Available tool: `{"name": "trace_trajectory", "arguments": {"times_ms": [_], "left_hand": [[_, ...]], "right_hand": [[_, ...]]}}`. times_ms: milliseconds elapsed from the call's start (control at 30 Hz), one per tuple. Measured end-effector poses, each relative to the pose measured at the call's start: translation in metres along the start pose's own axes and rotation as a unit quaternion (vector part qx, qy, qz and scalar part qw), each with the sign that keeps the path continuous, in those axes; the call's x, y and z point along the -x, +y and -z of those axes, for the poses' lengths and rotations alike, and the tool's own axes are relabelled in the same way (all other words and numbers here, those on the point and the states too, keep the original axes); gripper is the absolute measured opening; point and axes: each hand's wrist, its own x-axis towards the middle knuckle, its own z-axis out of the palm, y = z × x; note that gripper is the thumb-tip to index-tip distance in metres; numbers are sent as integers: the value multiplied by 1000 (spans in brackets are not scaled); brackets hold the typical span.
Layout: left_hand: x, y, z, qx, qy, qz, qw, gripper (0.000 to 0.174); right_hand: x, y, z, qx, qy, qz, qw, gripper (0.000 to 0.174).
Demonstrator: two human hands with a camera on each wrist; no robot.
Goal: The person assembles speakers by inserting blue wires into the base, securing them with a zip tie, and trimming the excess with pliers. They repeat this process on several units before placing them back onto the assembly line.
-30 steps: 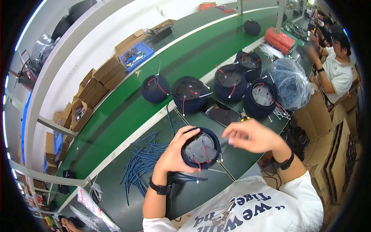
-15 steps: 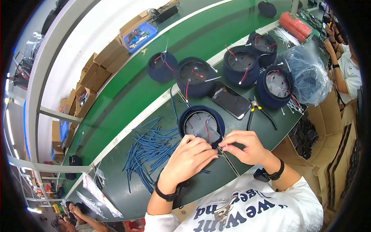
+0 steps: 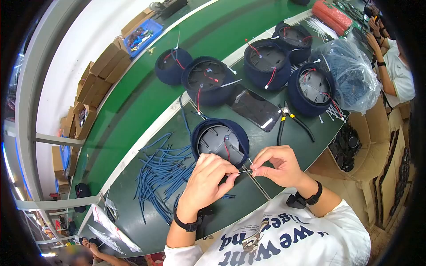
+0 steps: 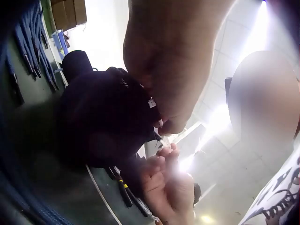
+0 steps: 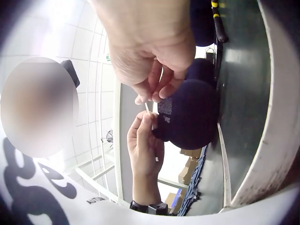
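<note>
A round navy fabric-covered shell (image 3: 242,133) stands on the bench with its open side up, showing a grey plastic interior and a red wire. At its near edge, my left hand (image 3: 208,179) pinches a thin white cable tie (image 5: 147,108) between thumb and fingers. Opposite it, my right hand (image 3: 282,167) pinches the tie too, fingertips close to the left ones. In the left wrist view the dark side of the shell (image 4: 103,122) fills the middle, beside the hands.
Several similar shells (image 3: 266,80) stand behind, with a black phone (image 3: 255,108) and yellow-marked cutters (image 3: 293,122) before them. Blue cords (image 3: 155,177) lie in a heap at left. A clear plastic bag (image 3: 355,80) sits at right, near an open cardboard box (image 3: 372,150).
My left hand has let go of the shell's side and come to its near edge. The right hand has come in from the right to meet it; the tie now stretches between both.
</note>
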Motion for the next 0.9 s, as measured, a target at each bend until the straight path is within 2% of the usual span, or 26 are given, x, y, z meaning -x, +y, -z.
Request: {"name": "trace_trajectory", "arguments": {"times_ms": [400,500,600,667,733,833,900], "left_hand": [[-1,1,-1,-3,9,-2,1000,24],[-1,1,-5,4,22,-10,1000,26],[1,-1,-10,33,55,-12,998,30],[1,0,-12,25,70,-24,997,32],[-2,4,-13,-14,71,-53,996,35],[2,4,-21,-99,111,-103,984,35],[5,2,-22,-150,104,-121,976,31]], "right_hand": [[1,3,-14,-12,23,-23,999,14],[-2,2,-17,92,-4,1,996,17],[-6,1,-22,95,-7,38,995,16],[-4,-1,-29,-47,65,-50,996,13],[3,4,-31,-170,116,-117,972,5],[6,10,-23,-55,65,-80,993,2],[4,8,-21,41,64,-58,995,6]]}}
